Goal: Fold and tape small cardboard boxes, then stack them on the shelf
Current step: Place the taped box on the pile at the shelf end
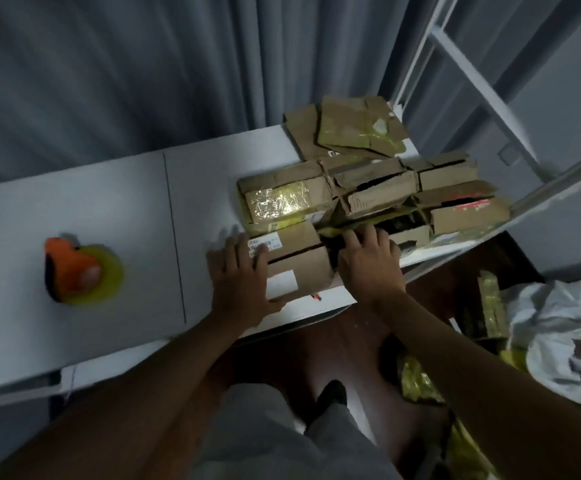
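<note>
My left hand (pixel 239 275) lay flat, fingers spread, against the small cardboard box (pixel 297 261) at the frame's centre, on the white bench (pixel 109 209). My right hand (pixel 368 261) curled its fingers over the box's far-right edge. More boxes (pixel 368 192) crowded just behind; the tape dispenser (pixel 78 270) sat well left.

Bare table (pixel 195 188) lies open toward nine o'clock up to the tape dispenser (pixel 78 268); boxes (pixel 368 188) crowd one o'clock.
</note>
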